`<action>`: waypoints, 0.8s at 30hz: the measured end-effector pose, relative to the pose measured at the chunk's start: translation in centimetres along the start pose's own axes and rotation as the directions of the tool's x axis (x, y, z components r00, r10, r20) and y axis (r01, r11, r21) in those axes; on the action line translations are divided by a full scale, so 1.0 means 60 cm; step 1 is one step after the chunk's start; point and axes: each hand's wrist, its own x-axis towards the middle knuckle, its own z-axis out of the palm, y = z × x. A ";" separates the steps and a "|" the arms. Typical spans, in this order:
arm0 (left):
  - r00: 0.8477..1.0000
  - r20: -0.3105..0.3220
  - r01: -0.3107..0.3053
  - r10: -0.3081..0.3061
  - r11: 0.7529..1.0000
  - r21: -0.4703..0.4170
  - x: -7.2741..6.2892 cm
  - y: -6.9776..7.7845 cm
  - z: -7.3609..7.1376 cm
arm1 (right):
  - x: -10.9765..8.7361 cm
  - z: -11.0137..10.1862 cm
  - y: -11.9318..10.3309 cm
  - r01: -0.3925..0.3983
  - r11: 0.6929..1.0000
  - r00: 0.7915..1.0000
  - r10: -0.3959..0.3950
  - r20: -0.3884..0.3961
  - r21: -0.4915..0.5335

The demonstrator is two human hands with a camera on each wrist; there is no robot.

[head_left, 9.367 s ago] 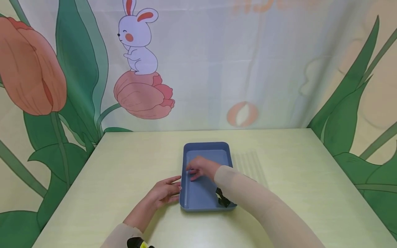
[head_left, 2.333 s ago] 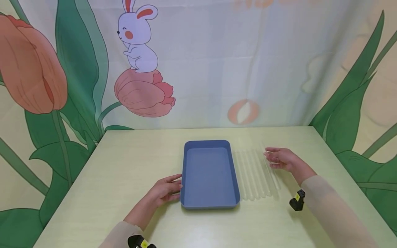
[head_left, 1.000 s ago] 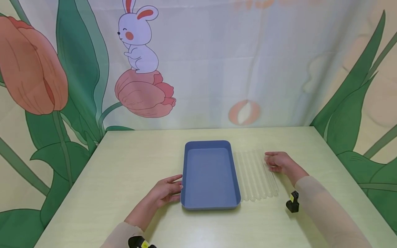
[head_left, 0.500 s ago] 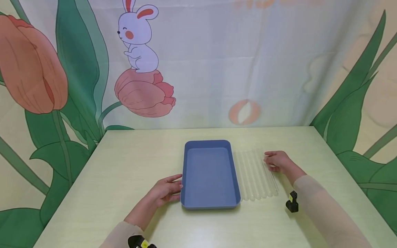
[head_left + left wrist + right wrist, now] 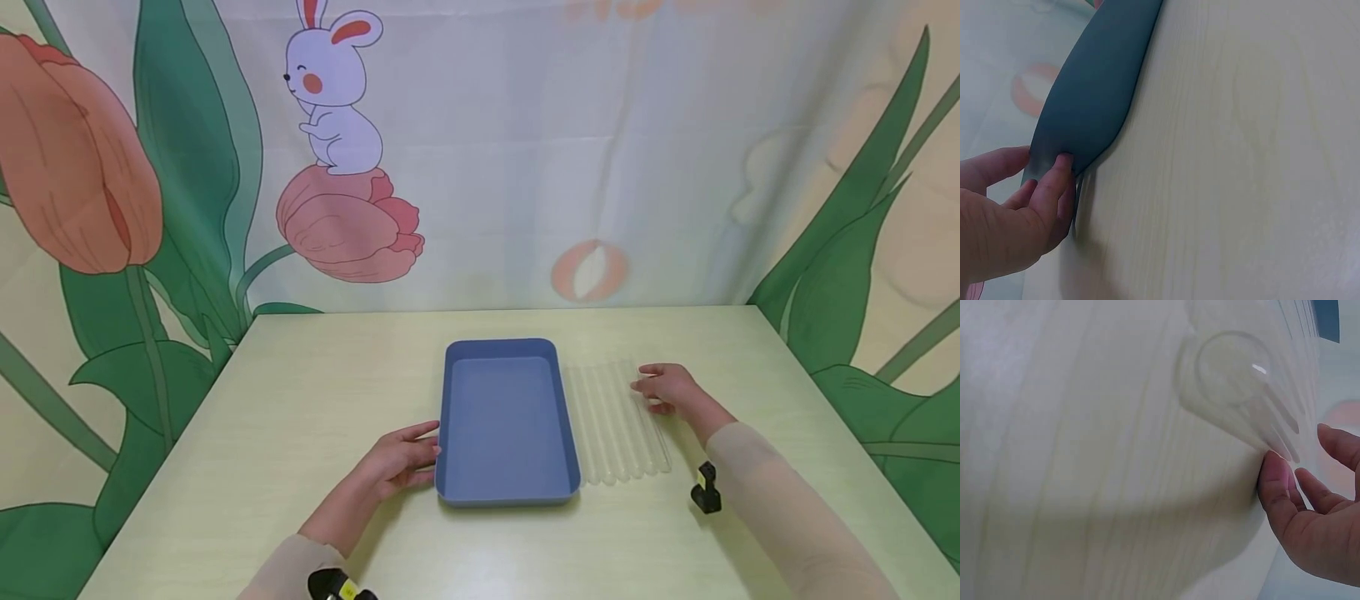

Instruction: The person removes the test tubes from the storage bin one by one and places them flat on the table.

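Observation:
A blue rectangular tray (image 5: 506,433) lies on the table with nothing in it. My left hand (image 5: 401,461) rests its fingertips against the tray's left wall, fingers fairly straight; the left wrist view shows the thumb (image 5: 1054,181) on the outer wall. To the right of the tray, several clear tubes (image 5: 611,429) with rounded ends lie side by side in a row. My right hand (image 5: 667,390) touches the outermost tube on its right side near the far end. In the right wrist view, a tube's round end (image 5: 1232,369) faces the camera, and the fingers (image 5: 1279,506) are apart along its side.
The pale wooden table (image 5: 330,375) ends at a printed cloth backdrop (image 5: 487,167) with tulips and a rabbit. Black cameras are strapped at both wrists, one beside the right sleeve (image 5: 780,500).
Earlier my right hand reached into the tray, then moved to the tubes at the right. Since then it has lowered and shifted slightly left, the outermost tube closing up to the row. The left hand stays.

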 end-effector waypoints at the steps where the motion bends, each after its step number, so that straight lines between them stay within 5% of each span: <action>1: 1.000 -0.004 0.003 -0.003 1.000 0.000 0.000 0.000 0.000 | -0.001 0.000 -0.001 0.000 1.000 1.000 0.000 0.006 -0.005; 17: 1.000 -0.021 -0.009 0.010 0.998 0.056 -0.002 0.001 0.004 | -0.001 -0.002 0.000 -0.015 1.000 1.000 0.015 -0.003 -0.023; 24: 0.995 -0.065 -0.058 0.079 0.957 0.284 -0.015 0.018 0.000 | -0.023 -0.025 -0.014 0.038 0.999 0.999 -0.038 -0.011 -0.019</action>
